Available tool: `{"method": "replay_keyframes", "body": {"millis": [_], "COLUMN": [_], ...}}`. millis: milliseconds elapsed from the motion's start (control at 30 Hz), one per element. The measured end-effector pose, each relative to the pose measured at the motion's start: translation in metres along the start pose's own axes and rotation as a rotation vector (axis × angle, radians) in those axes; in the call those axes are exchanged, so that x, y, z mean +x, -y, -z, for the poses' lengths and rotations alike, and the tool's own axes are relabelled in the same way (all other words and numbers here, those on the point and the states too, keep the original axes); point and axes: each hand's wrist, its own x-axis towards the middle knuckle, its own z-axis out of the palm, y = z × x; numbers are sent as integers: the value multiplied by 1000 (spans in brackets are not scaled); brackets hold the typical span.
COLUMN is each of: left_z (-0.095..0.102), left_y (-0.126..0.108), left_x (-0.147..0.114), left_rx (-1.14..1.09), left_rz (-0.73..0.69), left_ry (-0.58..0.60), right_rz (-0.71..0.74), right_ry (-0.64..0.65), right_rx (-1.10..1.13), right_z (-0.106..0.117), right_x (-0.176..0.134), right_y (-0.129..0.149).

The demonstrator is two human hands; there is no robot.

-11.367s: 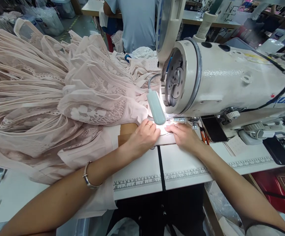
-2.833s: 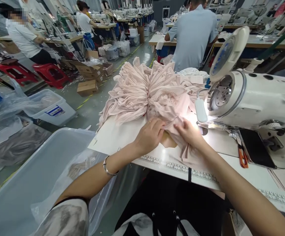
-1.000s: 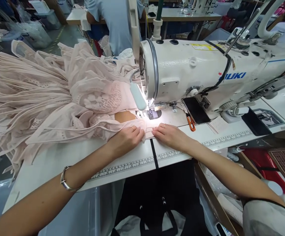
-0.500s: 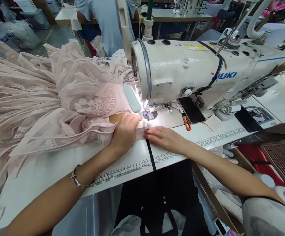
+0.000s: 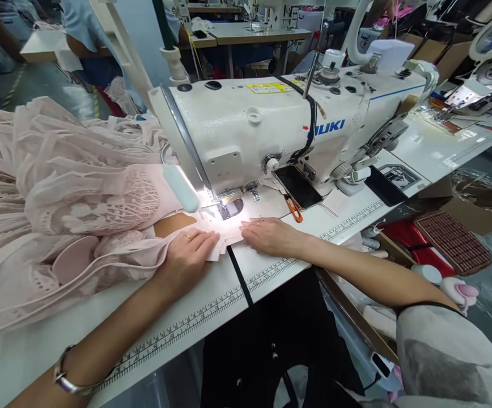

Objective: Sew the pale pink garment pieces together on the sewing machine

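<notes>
Pale pink fabric [image 5: 229,231] lies between my hands, just in front of the lit needle area of a white sewing machine [image 5: 233,122]. My left hand [image 5: 189,255] is closed on the left part of this fabric, beside a pale pink lace garment [image 5: 122,204]. On the right edge of the fabric, my right hand [image 5: 267,235] has its fingers pressed together, gripping it; the thumb is hidden. A light teal pad [image 5: 181,188] hangs at the machine's left end, above the fabric. The needle tip is too small to make out.
Orange-handled scissors [image 5: 293,209] and a dark phone [image 5: 299,188] lie right of the needle area. Measuring tape marks [image 5: 212,311] run along the table's front edge. A person in a light blue shirt [image 5: 131,51] sits behind. Open boxes [image 5: 445,209] stand at right.
The view has swung right, so the machine sits further left. My hands have drawn apart slightly, and more of the fabric between them shows.
</notes>
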Motion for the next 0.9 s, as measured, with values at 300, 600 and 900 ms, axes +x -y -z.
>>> {"method": "replay_keyframes", "body": {"millis": [300, 600, 900], "left_z": [-13, 0, -2], "left_y": [-16, -8, 16], "left_x": [27, 18, 4], "left_rx": [93, 168, -393], "left_rz": [-322, -63, 166], "left_ry": [47, 183, 175], "right_rz": [-223, -1057, -1123], "right_ry": [-38, 2, -30], "right_rx": [21, -78, -184], "right_z": [21, 66, 66], "right_x": [-60, -138, -125], "right_y": [4, -72, -64]}}
